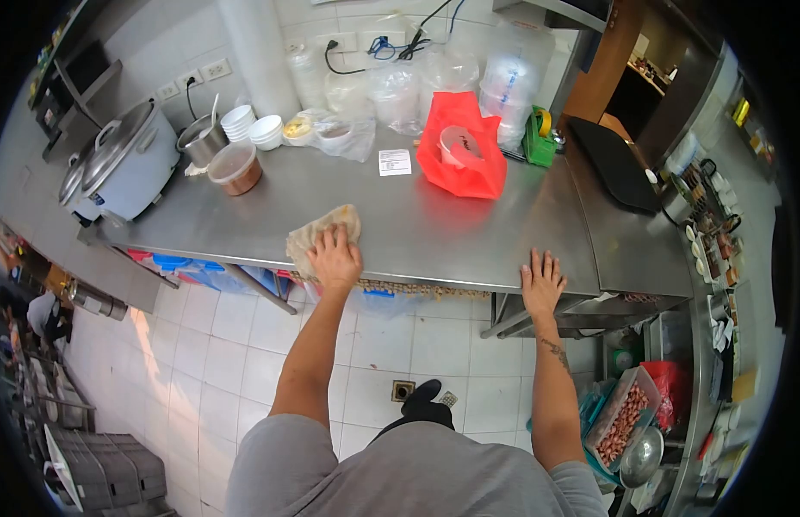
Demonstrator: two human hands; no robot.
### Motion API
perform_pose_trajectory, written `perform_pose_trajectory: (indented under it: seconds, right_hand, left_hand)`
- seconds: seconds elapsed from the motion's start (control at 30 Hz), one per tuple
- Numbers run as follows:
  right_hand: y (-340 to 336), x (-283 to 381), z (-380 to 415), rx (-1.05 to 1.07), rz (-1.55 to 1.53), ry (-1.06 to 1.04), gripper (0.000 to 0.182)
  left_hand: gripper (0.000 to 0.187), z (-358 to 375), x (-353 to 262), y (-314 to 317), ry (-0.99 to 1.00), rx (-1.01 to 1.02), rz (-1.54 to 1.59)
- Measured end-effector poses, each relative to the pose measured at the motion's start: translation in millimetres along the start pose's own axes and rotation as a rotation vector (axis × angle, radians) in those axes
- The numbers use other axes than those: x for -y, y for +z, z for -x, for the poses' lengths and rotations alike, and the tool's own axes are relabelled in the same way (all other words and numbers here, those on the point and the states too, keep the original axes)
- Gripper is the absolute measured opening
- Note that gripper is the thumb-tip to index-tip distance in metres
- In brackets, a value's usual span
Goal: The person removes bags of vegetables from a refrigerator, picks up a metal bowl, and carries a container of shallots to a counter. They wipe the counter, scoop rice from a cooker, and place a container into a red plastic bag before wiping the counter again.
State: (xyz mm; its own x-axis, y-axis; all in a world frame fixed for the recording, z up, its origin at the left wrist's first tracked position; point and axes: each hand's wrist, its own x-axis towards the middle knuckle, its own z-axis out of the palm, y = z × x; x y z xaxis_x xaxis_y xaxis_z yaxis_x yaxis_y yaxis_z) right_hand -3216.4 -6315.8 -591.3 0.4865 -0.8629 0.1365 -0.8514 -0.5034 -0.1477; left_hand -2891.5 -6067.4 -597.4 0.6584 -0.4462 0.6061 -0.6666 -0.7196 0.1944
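My left hand (335,258) presses down on a beige cloth (307,239) near the front edge of the steel table (348,177), its fingers bent over the fabric. The cloth is bunched under the palm and a corner hangs at the edge. Flat on the right part of the tabletop lies my right hand (544,277), fingers spread, holding nothing. Between and beyond the hands stands a red plastic bag (486,177) with a lidded tub (460,145) in it. A small printed slip (395,163) lies left of the bag.
A rice cooker (133,159), a tub of brown sauce (235,169) and stacked white bowls (266,132) stand at the back left. A green tape dispenser (539,138) and a black tray (613,164) are at the right. Below right sits a bin of shallots (624,422).
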Motion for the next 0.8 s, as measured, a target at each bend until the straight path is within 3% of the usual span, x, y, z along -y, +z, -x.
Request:
perform_pose_trajectory:
  seconds: [0.8]
  right_hand:
    - [-8.0,-1.7,5.1,-0.009,-0.119,-0.013,0.058]
  left_hand:
    - [0.043,3.1,-2.7,1.5,0.026,0.039,-0.074]
